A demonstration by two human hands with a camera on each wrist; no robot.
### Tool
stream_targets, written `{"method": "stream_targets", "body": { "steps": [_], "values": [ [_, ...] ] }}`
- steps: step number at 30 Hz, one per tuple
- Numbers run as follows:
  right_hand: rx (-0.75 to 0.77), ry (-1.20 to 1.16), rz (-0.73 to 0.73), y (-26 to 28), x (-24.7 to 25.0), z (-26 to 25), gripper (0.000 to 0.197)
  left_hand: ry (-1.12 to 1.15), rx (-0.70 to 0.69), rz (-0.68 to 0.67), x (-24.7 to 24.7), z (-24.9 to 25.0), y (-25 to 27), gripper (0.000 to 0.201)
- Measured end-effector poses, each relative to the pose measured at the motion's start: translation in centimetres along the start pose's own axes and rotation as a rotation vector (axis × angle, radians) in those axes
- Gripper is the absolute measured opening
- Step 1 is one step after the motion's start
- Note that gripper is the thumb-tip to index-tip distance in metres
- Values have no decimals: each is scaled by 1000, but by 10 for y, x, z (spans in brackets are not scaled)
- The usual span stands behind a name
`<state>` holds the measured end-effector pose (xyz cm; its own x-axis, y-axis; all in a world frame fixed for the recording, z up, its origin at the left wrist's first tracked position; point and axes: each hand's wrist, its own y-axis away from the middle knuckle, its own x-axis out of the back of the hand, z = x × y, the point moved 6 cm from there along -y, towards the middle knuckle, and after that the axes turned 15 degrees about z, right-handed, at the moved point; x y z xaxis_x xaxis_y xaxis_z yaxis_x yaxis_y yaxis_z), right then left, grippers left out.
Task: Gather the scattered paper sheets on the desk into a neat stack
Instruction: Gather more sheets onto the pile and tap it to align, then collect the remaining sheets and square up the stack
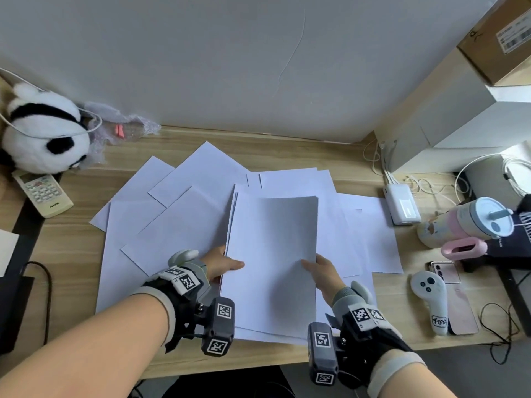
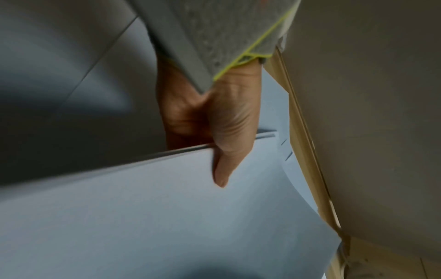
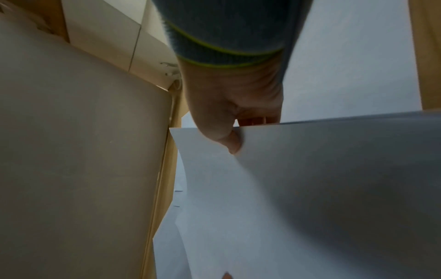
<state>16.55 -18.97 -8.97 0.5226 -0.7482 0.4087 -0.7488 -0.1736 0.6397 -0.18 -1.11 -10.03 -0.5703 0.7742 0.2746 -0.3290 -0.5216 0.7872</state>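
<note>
A bundle of white paper sheets (image 1: 273, 262) is held up over the desk's front middle. My left hand (image 1: 221, 267) pinches its left edge, thumb on top and fingers hidden underneath; the left wrist view shows that thumb (image 2: 224, 162) lying on the bundle (image 2: 143, 217). My right hand (image 1: 321, 271) pinches the right edge, and in the right wrist view its thumb (image 3: 226, 136) presses on the top sheet (image 3: 310, 188). More loose sheets (image 1: 178, 214) lie fanned out on the wooden desk (image 1: 71, 254) to the left, behind and to the right (image 1: 373, 234) of the bundle.
A panda plush (image 1: 43, 130) and a remote control (image 1: 43, 193) sit at the back left. On the right are a white power bank (image 1: 402, 205), a pastel tumbler (image 1: 465, 222), a white controller (image 1: 431, 300), a phone (image 1: 457, 300) and cables. White boxes (image 1: 448, 119) stand at the back right.
</note>
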Motion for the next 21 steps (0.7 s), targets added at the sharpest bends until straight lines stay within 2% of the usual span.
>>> {"method": "stream_targets", "body": {
  "steps": [3, 6, 8, 12, 21],
  "values": [
    [69, 15, 184, -20, 21, -8, 23, 26, -22, 32, 3, 3, -5, 44],
    [52, 71, 386, -41, 53, -8, 14, 147, -17, 73, 10, 10, -10, 42],
    [-17, 106, 442, -54, 68, 0, 33, 222, -13, 93, 11, 19, -12, 41],
    [-29, 122, 492, -71, 83, -3, 37, 353, -4, 118, -3, 40, -16, 42],
    [-2, 192, 483, -92, 89, -29, 43, 346, -4, 97, -54, 75, -34, 50]
  ]
}}
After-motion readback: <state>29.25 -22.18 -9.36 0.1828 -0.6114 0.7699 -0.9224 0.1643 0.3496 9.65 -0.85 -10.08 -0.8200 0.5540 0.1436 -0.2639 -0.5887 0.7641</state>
